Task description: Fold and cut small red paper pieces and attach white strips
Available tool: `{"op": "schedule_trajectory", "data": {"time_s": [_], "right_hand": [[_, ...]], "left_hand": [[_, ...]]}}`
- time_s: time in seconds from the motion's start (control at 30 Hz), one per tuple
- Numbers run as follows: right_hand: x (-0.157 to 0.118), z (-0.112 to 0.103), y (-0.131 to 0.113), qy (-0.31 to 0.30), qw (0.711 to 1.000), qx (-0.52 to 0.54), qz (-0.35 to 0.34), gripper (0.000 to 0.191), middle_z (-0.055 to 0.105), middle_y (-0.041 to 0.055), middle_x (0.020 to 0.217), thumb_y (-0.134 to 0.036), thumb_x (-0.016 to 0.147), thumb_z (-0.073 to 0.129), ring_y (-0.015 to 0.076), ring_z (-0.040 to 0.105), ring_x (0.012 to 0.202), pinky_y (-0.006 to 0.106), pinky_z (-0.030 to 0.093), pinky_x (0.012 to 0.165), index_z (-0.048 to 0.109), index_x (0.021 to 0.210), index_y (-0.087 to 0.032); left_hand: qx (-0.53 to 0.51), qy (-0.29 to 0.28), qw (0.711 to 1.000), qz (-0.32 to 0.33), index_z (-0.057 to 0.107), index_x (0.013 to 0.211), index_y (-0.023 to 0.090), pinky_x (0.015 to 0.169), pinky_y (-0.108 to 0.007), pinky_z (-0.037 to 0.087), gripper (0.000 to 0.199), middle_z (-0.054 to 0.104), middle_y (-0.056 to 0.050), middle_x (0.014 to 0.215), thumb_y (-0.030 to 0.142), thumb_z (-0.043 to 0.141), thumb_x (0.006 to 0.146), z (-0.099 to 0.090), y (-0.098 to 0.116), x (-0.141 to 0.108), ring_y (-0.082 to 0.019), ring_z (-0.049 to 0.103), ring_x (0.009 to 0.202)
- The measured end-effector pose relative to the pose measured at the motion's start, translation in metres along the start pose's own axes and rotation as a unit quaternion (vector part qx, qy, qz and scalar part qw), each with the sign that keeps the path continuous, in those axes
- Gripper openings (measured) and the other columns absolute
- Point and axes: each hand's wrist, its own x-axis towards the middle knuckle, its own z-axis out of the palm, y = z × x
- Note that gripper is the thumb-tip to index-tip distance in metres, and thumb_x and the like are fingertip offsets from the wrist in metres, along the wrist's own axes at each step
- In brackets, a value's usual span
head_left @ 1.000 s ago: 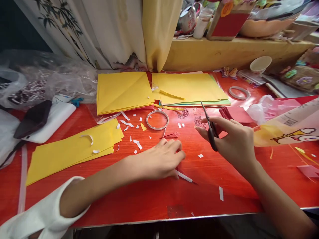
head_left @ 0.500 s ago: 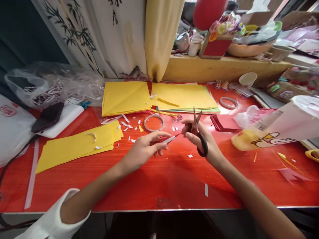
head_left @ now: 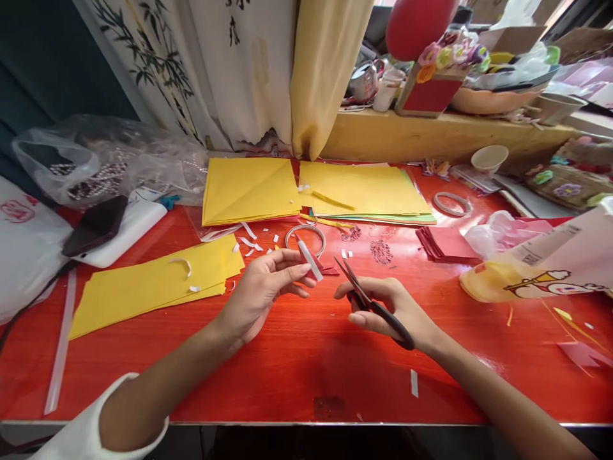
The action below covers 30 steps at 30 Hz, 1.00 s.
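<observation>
Between the thumb and fingers of my left hand (head_left: 268,291) is a folded piece of red paper with a white strip (head_left: 310,260) along it. My right hand (head_left: 393,310) has its fingers in the black handles of a pair of scissors (head_left: 366,297). The scissor blades are slightly apart and point up and left, toward the paper but clear of it. Beyond my left hand a roll of tape (head_left: 306,237) lies on the red table (head_left: 287,377). Small white scraps (head_left: 249,243) are scattered near it.
Yellow paper stacks (head_left: 251,191) lie at the back and a cut yellow pile (head_left: 153,284) at the left. A drink cup (head_left: 527,262) lies tilted at the right, near folded red papers (head_left: 445,244). A phone (head_left: 96,227) rests on a white box.
My left hand has turned, so the white-stripped paper now points up and left. My right hand has lowered, swinging the scissors from upright to a leftward slant. The view has shifted slightly.
</observation>
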Motion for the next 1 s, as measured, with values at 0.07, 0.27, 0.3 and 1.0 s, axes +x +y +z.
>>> {"op": "schedule_trajectory", "data": {"time_s": [0.07, 0.27, 0.3, 1.0], "right_hand": [[0.000, 0.001, -0.001, -0.010, 1.000, 0.001, 0.019, 0.031, 0.042, -0.0027, 0.060, -0.040, 0.075, 0.062, 0.0088, 0.037, 0.054, 0.022, 0.031, 0.051, 0.063, 0.091, -0.014], [0.001, 0.006, -0.006, -0.019, 0.999, -0.027, 0.023, 0.029, 0.041, -0.0035, 0.057, -0.040, 0.074, 0.062, 0.0081, 0.033, 0.053, 0.022, 0.029, 0.050, 0.064, 0.086, -0.013], [0.002, 0.007, -0.006, -0.022, 0.999, -0.030, 0.021, 0.029, 0.041, -0.0034, 0.057, -0.040, 0.074, 0.062, 0.0082, 0.033, 0.053, 0.023, 0.029, 0.050, 0.064, 0.086, -0.013], [0.000, 0.014, -0.011, 0.006, 0.994, 0.061, 0.086, 0.033, 0.037, -0.0052, 0.054, -0.042, 0.067, 0.070, 0.0081, 0.033, 0.050, 0.022, 0.028, 0.048, 0.064, 0.085, -0.015]], "left_hand": [[-0.020, 0.013, 1.000, 0.009, 0.060, 0.093, 0.017, 0.057, -0.021, 0.048, 0.024, 0.065, -0.002, 0.082, 0.026, 0.068, 0.073, 0.001, 0.003, -0.001, -0.012, 0.062, 0.069], [-0.032, 0.022, 0.999, 0.026, 0.057, 0.091, 0.019, 0.056, -0.021, 0.052, 0.019, 0.066, 0.001, 0.082, 0.026, 0.065, 0.075, 0.004, 0.009, -0.007, -0.014, 0.066, 0.069], [-0.031, 0.020, 0.999, 0.028, 0.057, 0.087, 0.019, 0.058, -0.021, 0.052, 0.016, 0.067, 0.001, 0.081, 0.027, 0.065, 0.076, 0.004, 0.009, -0.008, -0.014, 0.067, 0.071], [-0.017, 0.006, 1.000, 0.011, 0.056, 0.073, 0.018, 0.066, -0.024, 0.049, 0.012, 0.065, 0.001, 0.067, 0.025, 0.065, 0.075, 0.009, 0.000, -0.012, -0.011, 0.060, 0.067]]}}
